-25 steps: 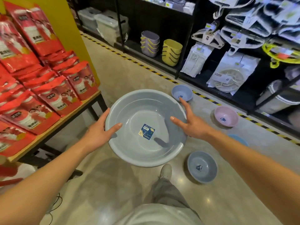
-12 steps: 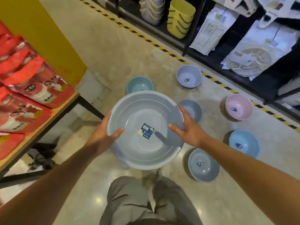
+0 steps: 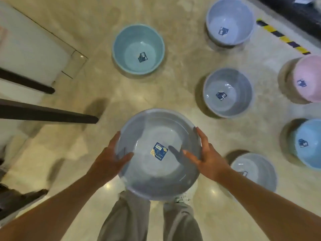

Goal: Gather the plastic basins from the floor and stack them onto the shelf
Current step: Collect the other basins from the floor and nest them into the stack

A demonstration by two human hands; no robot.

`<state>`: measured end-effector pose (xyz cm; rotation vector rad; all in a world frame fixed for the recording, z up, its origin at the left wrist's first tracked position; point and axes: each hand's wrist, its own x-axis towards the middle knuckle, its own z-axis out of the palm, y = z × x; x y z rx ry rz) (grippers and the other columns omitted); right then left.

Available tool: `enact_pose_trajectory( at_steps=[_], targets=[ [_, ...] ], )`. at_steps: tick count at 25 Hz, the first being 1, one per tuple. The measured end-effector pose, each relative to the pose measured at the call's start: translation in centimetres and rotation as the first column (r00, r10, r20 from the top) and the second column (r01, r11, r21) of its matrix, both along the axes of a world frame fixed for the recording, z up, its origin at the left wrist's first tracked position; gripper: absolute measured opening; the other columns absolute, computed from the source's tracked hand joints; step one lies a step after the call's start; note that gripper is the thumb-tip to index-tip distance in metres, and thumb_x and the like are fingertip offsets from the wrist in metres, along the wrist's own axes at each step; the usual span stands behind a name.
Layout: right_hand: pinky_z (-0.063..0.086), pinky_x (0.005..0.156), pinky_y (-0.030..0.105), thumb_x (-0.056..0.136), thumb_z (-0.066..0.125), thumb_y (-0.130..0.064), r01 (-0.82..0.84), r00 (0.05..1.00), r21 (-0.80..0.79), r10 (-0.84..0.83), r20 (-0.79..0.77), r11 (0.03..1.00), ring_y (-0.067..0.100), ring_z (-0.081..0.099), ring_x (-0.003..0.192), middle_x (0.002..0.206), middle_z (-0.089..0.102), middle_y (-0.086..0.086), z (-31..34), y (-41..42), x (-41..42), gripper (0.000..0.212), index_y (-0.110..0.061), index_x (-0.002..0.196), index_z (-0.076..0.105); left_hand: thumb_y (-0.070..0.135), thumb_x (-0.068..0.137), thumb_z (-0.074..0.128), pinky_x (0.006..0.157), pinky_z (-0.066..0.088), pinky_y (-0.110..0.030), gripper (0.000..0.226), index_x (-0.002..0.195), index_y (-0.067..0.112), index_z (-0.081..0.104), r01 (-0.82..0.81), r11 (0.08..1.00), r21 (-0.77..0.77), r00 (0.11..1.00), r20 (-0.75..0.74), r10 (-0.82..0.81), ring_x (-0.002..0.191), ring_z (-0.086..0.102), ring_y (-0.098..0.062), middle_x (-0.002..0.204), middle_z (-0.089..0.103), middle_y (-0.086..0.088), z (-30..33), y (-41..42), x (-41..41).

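I hold a large grey basin (image 3: pixel 152 180) with a blue sticker inside, above my legs. My left hand (image 3: pixel 109 159) grips its left rim and my right hand (image 3: pixel 208 159) its right rim, thumbs inside. Several smaller basins sit upright on the floor: a teal basin (image 3: pixel 132 40) ahead, a lilac basin (image 3: pixel 232 13) far right, a grey basin (image 3: pixel 234 80) in the middle right, a pink basin (image 3: pixel 311 72) and a light blue basin (image 3: pixel 311 153) at the right edge, and a pale grey basin (image 3: pixel 260 169) just behind my right wrist. The shelf is mostly out of view.
Black table legs (image 3: pixel 46 115) reach in from the left. A yellow-black floor stripe (image 3: pixel 283 38) runs at the top right beside the dark shelf base (image 3: pixel 295 7). My grey trouser legs (image 3: pixel 149 221) and shoes are below the held basin.
The view has tilted down toward the floor; the shelves and red packets have left the frame. The large grey basin stays gripped in both hands and now sits lower in view.
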<state>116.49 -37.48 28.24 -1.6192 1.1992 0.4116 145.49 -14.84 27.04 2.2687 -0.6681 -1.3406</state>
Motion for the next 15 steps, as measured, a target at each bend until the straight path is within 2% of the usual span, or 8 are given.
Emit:
enact_pose_trajectory(
  at_steps=[1,3,7,11,13,15],
  targets=[
    [0.050,0.115,0.051,0.086,0.062,-0.087,-0.007,1.000,0.004,0.007,-0.018,1.000,0.030,0.065,0.133,0.151,0.058,0.009,-4.7,0.1,0.0,0.097,-0.077,0.155,-0.005,0.072,0.084,0.071,0.100,0.051,-0.038,0.108,0.171,0.034,0.020,0.002,1.000,0.029,1.000,0.024,-0.003,0.124,0.066,-0.020,0.149,0.061,0.005,-4.6,0.3,-0.1],
    [0.051,0.114,0.051,0.089,0.064,-0.082,-0.012,0.999,0.031,0.013,-0.030,0.999,0.031,0.065,0.132,0.151,0.057,0.009,-13.1,0.6,-0.5,0.096,-0.077,0.155,-0.005,0.073,0.081,0.070,0.103,0.052,-0.044,0.111,0.172,0.038,0.016,0.004,0.998,0.060,1.000,0.027,-0.006,0.129,0.065,-0.024,0.152,0.061,0.000,-13.0,0.9,-0.9],
    [0.050,0.113,0.055,0.095,0.064,-0.074,-0.057,0.997,0.018,0.058,-0.047,0.998,0.036,0.064,0.132,0.154,0.054,0.012,-23.3,1.7,-1.5,0.099,-0.058,0.167,-0.003,0.071,0.086,0.073,0.100,0.055,-0.053,0.107,0.169,0.046,0.011,-0.012,0.993,0.115,0.999,0.047,0.006,0.126,0.066,-0.036,0.151,0.061,-0.011,-23.0,2.4,-2.5],
    [0.054,0.101,0.050,0.097,0.060,-0.076,-0.084,0.989,-0.015,0.081,-0.128,0.996,0.038,0.067,0.117,0.141,0.052,0.009,-27.4,2.7,-2.0,0.098,-0.059,0.167,-0.007,0.069,0.088,0.073,0.096,0.056,-0.059,0.103,0.165,0.057,0.006,-0.022,0.987,0.161,0.998,0.063,0.012,0.120,0.065,-0.040,0.144,0.058,-0.016,-27.3,3.1,-3.7],
    [0.052,0.089,0.044,0.096,0.059,-0.076,-0.102,0.984,-0.068,0.090,-0.156,0.992,0.039,0.068,0.109,0.133,0.047,0.005,-28.1,3.0,-2.0,0.099,-0.057,0.167,-0.008,0.069,0.088,0.073,0.089,0.057,-0.053,0.101,0.163,0.061,0.006,-0.047,0.983,0.178,0.995,0.093,0.031,0.107,0.064,-0.038,0.136,0.055,-0.014,-27.9,3.1,-4.1],
    [0.049,0.078,0.042,0.094,0.052,-0.082,-0.200,0.964,-0.140,0.169,-0.207,0.970,0.038,0.067,0.096,0.131,0.046,0.006,-28.4,3.3,-2.0,0.104,-0.052,0.168,-0.014,0.070,0.087,0.072,0.084,0.053,-0.048,0.100,0.161,0.064,0.006,-0.042,0.982,0.185,0.992,0.123,0.020,0.098,0.062,-0.035,0.130,0.051,-0.012,-28.2,3.2,-4.2]
  ],
)
